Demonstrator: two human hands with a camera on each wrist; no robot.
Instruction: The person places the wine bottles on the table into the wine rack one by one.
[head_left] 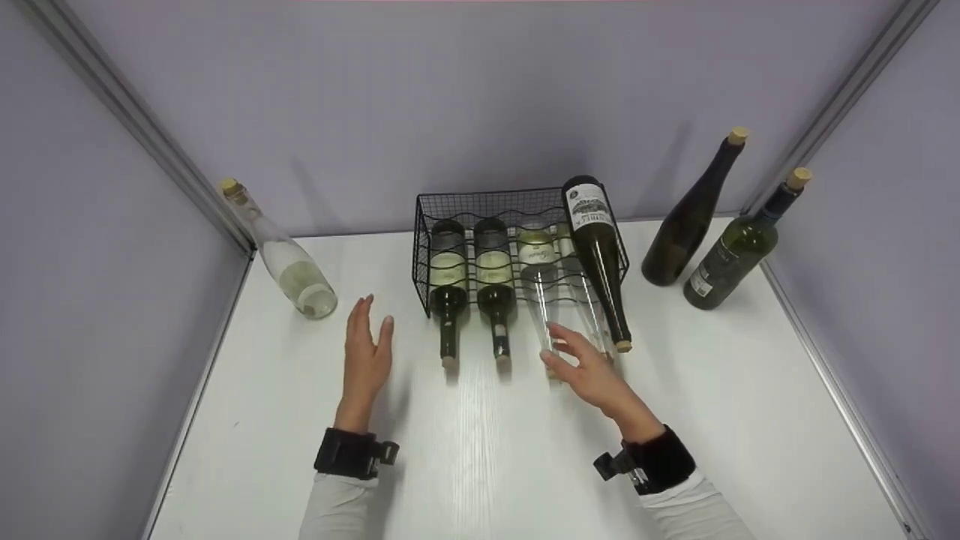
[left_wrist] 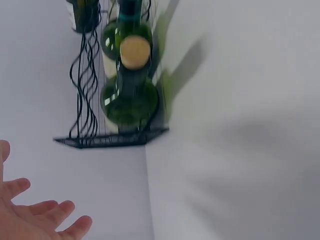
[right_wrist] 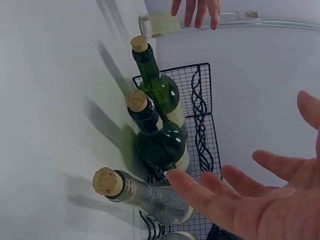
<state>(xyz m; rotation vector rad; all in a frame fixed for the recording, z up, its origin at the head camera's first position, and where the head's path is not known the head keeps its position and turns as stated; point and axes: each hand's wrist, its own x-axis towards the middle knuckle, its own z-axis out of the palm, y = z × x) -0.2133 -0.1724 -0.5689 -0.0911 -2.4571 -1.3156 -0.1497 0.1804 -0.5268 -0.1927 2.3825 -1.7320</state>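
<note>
A black wire rack (head_left: 487, 193) stands against the back wall with corked bottles lying in it, necks toward me. Two green bottles (head_left: 449, 300) fill its left side, and two clear bottles (head_left: 537, 281) lie to their right. On top at the right end rests a dark bottle (head_left: 600, 251) with a white label, slanting forward. My right hand (head_left: 592, 379) hovers by the clear bottles' necks, fingers spread and holding nothing. In the right wrist view, its fingertips overlap one clear bottle (right_wrist: 155, 200). My left hand (head_left: 365, 364) is raised left of the rack, empty, fingers extended.
A corked clear bottle (head_left: 292, 274) stands on the white table (head_left: 465, 465) at the left. At the right stand a dark brown bottle (head_left: 686, 221) and a green bottle (head_left: 739, 251) with a dark label. Pale walls enclose the table at the back and both sides.
</note>
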